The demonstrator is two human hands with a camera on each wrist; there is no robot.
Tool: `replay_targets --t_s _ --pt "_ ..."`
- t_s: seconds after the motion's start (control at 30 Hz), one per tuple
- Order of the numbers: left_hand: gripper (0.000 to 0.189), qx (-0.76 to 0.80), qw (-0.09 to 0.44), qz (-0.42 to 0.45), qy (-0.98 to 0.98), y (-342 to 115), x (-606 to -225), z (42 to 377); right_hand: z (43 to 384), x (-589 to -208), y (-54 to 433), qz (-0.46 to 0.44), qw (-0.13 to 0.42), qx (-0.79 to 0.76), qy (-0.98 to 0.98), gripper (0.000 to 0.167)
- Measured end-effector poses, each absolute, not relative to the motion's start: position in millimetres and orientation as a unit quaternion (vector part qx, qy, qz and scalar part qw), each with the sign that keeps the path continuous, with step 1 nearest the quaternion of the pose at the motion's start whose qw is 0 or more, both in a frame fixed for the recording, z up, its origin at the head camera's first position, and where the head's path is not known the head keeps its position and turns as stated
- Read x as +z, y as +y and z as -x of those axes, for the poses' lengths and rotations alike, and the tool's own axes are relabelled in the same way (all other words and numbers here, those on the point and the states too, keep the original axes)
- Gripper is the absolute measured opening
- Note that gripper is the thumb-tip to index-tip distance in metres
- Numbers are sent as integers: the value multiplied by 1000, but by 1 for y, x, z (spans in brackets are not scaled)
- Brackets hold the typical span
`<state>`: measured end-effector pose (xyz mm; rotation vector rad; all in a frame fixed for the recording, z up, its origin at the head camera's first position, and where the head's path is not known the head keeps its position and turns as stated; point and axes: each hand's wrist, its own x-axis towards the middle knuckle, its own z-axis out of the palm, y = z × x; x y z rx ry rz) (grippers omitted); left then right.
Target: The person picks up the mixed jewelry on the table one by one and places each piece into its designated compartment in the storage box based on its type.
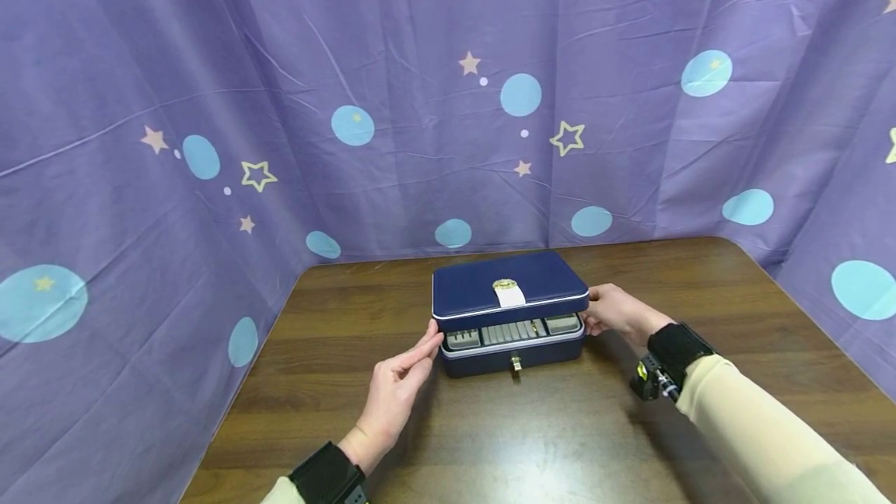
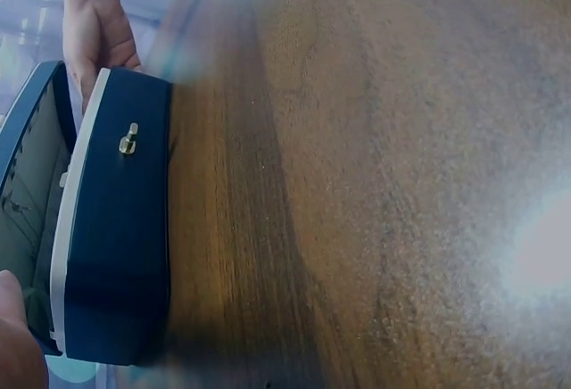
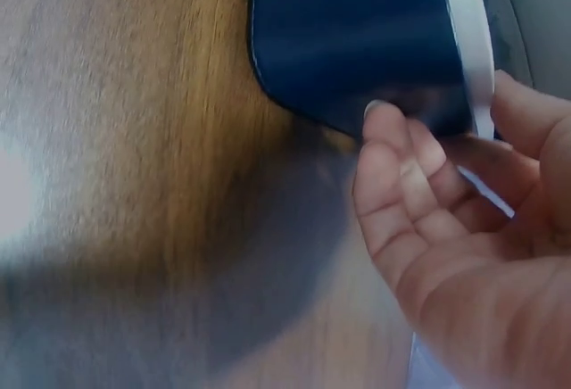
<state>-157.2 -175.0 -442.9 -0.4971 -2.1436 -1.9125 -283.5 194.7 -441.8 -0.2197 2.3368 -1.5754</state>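
A navy jewelry box point(image 1: 514, 282) stands on the table with its lid tilted partly up, a gold emblem and white tab on the lid's front. Through the gap show grey compartments and ring rolls point(image 1: 514, 332). A small gold clasp point(image 2: 128, 139) sits on the base's front. At the front left corner, my left hand point(image 1: 395, 395) touches the lid's edge with extended fingers. My right hand point(image 1: 619, 311) is at the right side, its loosely bent fingers point(image 3: 393, 179) against the base and its thumb by the pale rim point(image 3: 480, 50).
The brown wooden table point(image 1: 336, 317) reaches back to a purple curtain point(image 1: 420, 99) with stars and blue dots. The curtain also hangs along both sides. Light glares off the table's front.
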Motion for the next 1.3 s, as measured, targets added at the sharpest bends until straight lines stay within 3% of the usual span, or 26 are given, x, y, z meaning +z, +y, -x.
replay_targets --t_s 0.13,0.3,0.53,0.67,1.3 --pt "34 -664 104 190 -716 -176 -445 158 283 -442 200 88 185 -572 794 12" --pt "35 -671 94 197 -708 -178 -447 158 284 -442 207 95 212 -583 778 25" --pt "36 -671 87 193 -711 -179 -449 156 284 -442 211 87 233 -606 756 66" --pt "36 -668 80 201 -712 -180 -449 155 284 -440 212 72 241 -610 751 77" --pt "38 -639 63 207 -738 -186 -455 151 283 -436 210 71 245 -586 769 65"
